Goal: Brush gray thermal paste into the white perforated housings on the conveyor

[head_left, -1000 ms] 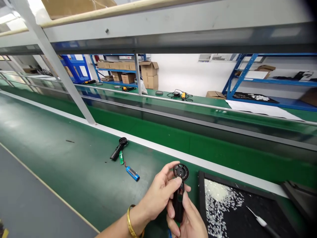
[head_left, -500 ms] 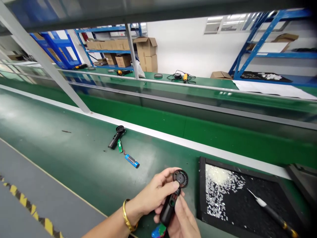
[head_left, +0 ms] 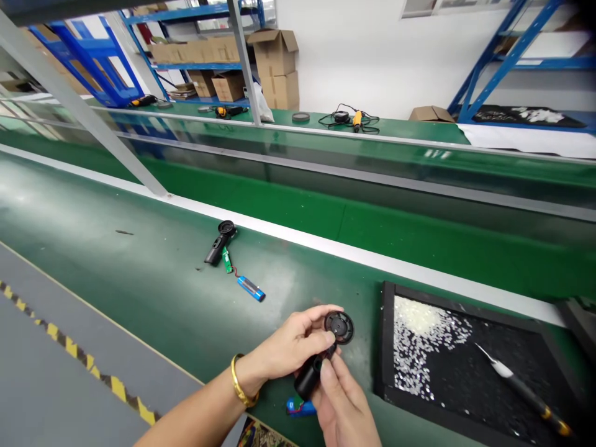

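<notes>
Both of my hands hold a black handheld-fan housing [head_left: 308, 380] with a round slotted head, low in the view. My left hand [head_left: 298, 341], a gold bangle at its wrist, pinches the neck and head from the left. From below right, my right hand [head_left: 342, 397] grips the handle, thumb on its front. A blue battery [head_left: 305, 408] with red wires and a bit of green board shows just below the handle. Farther off, a second black fan housing [head_left: 218, 245] lies on the green bench, wired to a green board [head_left: 227, 259] and a blue battery [head_left: 251, 288].
At the right, a black tray [head_left: 387, 347] holds many small whitish pieces and a white-tipped pen-like tool [head_left: 516, 385]. A white rail [head_left: 298, 239] runs behind the bench, with a slanted metal post [head_left: 107, 130] at the left. A patterned item [head_left: 263, 434] shows at the bottom edge.
The camera view has tilted down somewhat. The blue battery below the handle now shows more fully, farther from the handle's end. Both hands still hold the housing, its handle slightly turned.
</notes>
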Tool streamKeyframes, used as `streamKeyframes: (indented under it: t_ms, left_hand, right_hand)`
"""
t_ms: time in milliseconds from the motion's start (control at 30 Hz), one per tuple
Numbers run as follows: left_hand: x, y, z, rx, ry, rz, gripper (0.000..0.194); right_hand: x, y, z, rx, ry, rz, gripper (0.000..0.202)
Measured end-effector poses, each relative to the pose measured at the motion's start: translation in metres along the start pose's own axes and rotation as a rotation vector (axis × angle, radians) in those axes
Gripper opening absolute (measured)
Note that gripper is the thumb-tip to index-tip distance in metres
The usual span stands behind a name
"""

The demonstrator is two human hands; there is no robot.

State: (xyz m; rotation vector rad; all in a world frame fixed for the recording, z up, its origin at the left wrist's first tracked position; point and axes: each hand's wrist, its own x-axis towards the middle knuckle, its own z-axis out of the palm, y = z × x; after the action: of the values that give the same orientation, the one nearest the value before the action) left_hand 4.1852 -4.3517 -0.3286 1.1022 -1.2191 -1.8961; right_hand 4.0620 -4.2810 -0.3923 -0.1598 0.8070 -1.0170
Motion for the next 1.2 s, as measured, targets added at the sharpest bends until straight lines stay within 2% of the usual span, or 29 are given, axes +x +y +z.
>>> streamKeyframes:
  t_ms: [100,333,733,967,1200]
  left_hand:
    - [0.002,0.000,-0.003,0.034,-0.016,0.019,0.046]
    - [0.006,-0.001,-0.008,-0.005,-0.043,0.028,0.043]
    - [0.008,-0.001,-0.013,-0.002,-0.089,0.046,0.042]
    - [0.007,-0.006,-0.013,-0.032,-0.073,0.068,0.041]
    - [0.007,-0.011,-0.011,-0.036,-0.038,0.064,0.033]
  right_hand:
    - [0.001,-0.006,0.009,0.051,0.059,0.051,0.040]
    - [0.005,-0.010,0.014,0.113,-0.021,0.075,0.039]
    - [0.009,-0.010,0.013,0.038,-0.112,0.061,0.040]
    - [0.008,-0.010,0.013,0.022,-0.114,0.071,0.038]
    - [0.007,-0.011,0.015,0.015,-0.040,0.081,0.044]
